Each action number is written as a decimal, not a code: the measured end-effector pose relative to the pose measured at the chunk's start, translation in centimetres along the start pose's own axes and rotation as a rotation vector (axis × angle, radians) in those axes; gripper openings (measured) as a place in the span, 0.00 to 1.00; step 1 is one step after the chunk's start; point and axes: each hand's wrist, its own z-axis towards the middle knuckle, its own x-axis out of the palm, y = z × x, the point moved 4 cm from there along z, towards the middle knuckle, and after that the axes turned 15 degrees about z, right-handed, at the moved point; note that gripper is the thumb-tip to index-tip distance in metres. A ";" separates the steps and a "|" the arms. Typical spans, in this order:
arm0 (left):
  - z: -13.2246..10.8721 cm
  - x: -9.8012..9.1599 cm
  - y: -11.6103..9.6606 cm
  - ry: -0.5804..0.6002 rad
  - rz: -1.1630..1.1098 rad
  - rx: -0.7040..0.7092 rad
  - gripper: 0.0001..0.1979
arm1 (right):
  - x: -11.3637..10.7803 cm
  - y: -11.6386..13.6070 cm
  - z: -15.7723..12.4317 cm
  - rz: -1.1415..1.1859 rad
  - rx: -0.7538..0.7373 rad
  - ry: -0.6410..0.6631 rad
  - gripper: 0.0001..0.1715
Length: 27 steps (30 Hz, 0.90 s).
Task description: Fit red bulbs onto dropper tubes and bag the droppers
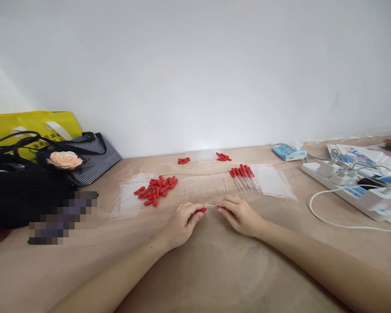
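My left hand (182,222) pinches a red rubber bulb (201,210) low on the table. My right hand (239,213) pinches the other end of a thin clear glass tube (211,206) that runs into that bulb. Just beyond the hands lies a row of bare clear tubes (202,185). To its left sits a pile of loose red bulbs (157,189) on a clear plastic bag (128,200). To its right lie several finished droppers with red bulbs (244,176) beside a stack of clear bags (273,181).
Farther back lie more tubes and two small clusters of red bulbs (183,160). Black and striped bags (87,161) with a yellow bag (35,126) stand at the left. A white power strip (355,191) with chargers and cables lies at the right, a blue packet (288,152) behind it.
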 end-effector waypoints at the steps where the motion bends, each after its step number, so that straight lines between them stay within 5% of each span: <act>1: 0.0 0.0 0.0 -0.004 -0.004 -0.002 0.10 | -0.1 0.0 0.0 -0.004 -0.002 -0.012 0.12; 15: -0.2 0.1 0.4 -0.117 0.071 0.025 0.10 | 0.5 1.4 0.0 -0.131 -0.160 -0.028 0.12; 27: -0.5 0.4 -0.8 -0.227 0.350 0.329 0.08 | 0.8 1.8 0.1 -0.406 -0.341 0.006 0.14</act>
